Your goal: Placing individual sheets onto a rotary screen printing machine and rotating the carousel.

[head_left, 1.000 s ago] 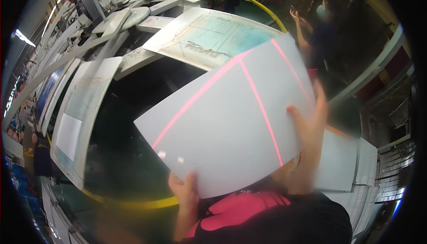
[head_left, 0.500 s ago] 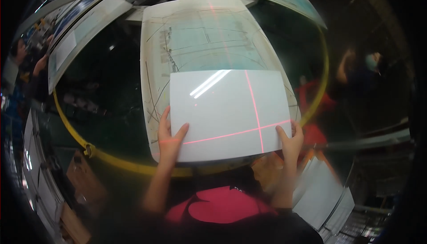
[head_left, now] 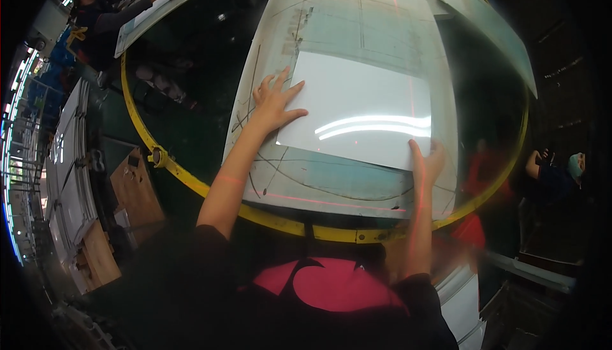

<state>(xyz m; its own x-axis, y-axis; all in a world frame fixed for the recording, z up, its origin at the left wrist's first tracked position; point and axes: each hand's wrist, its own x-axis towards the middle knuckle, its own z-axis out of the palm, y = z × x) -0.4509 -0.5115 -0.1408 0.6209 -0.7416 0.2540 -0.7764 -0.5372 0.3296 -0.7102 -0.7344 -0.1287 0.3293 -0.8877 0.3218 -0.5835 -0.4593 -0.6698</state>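
Observation:
A glossy white rectangular sheet [head_left: 363, 101] lies slightly turned on a long, pale, worn board [head_left: 357, 200] marked with dark curved lines. My left hand [head_left: 274, 106] has its fingers spread at the sheet's left edge, with the thumb and fingertips touching its rim. At the near right corner, my right hand [head_left: 428, 162] has its thumb over the sheet and its fingers at the right edge, partly hidden. Red laser lines cross the board and my forearms, and a lamp's reflection shows on the sheet.
A yellow ring rail [head_left: 287, 224] curves round the board. Another pale board [head_left: 491, 37] stands at far right. A person [head_left: 105, 12] handles a sheet at far left; another person [head_left: 558, 171] is at right. Stacked panels [head_left: 67, 165] stand left, more white panels [head_left: 462, 305] lower right.
The sheet has moved away from me, turned clockwise and now lies further up the board. My left hand has gone from gripping its edge to spread fingers. The whole view has shifted.

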